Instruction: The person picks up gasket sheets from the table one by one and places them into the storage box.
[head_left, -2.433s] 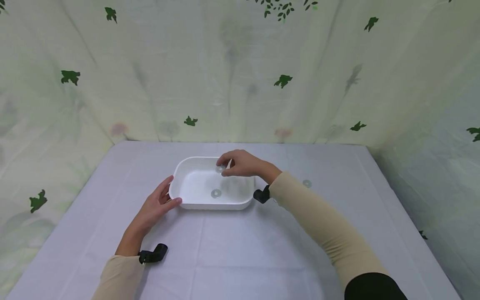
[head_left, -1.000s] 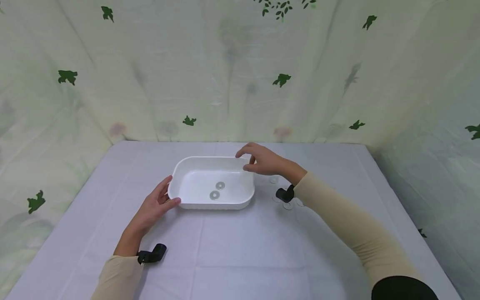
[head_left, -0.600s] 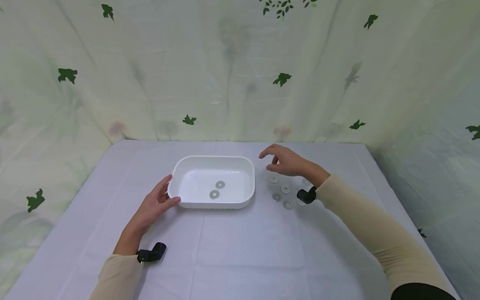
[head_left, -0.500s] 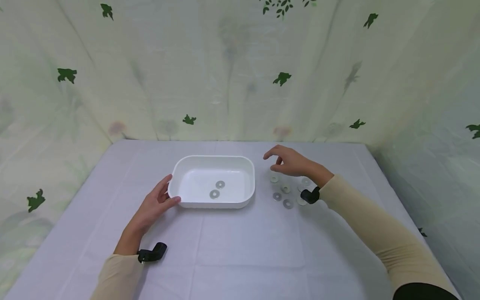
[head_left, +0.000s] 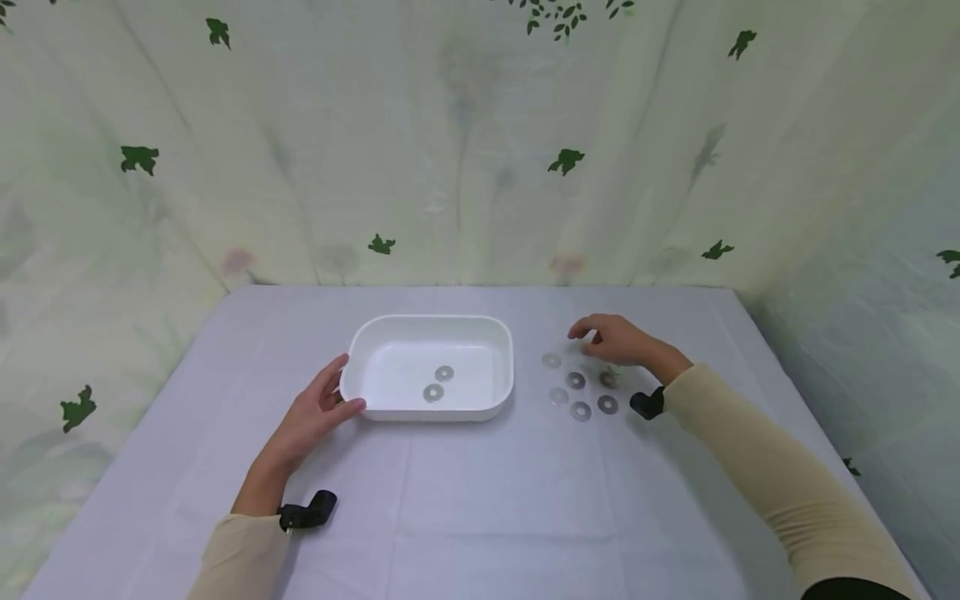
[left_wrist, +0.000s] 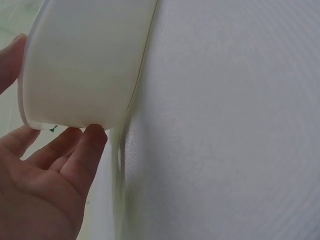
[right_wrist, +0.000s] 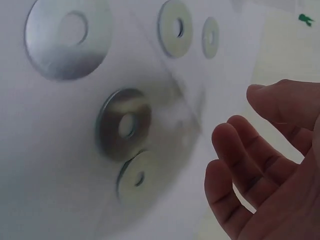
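Note:
A white rectangular tray (head_left: 405, 415) with rounded corners stands on the table. My left hand (head_left: 313, 417) holds its left end, thumb at the near corner and fingers against the side wall; in the left wrist view the fingertips touch the wall of the tray (left_wrist: 85, 60). Two flat metal washers (head_left: 433, 392) lie inside, close together. To the right of the tray, my right hand (head_left: 618, 340) hovers over a loose group of washers (head_left: 581, 411), fingers loosely bent and holding nothing. The right wrist view shows several washers (right_wrist: 125, 125) flat on the cloth, apart from the fingertips.
A pale cloth covers the table (head_left: 480, 500). Behind it hangs a light curtain (head_left: 480, 167) with green leaf prints. A black wrist camera (head_left: 647, 404) sits on the right wrist, another black wrist camera (head_left: 309, 510) on the left.
My right hand has let go of a washer inside the tray, where two now lie, and moved right and lower to above the loose washers. The left hand stays on the tray.

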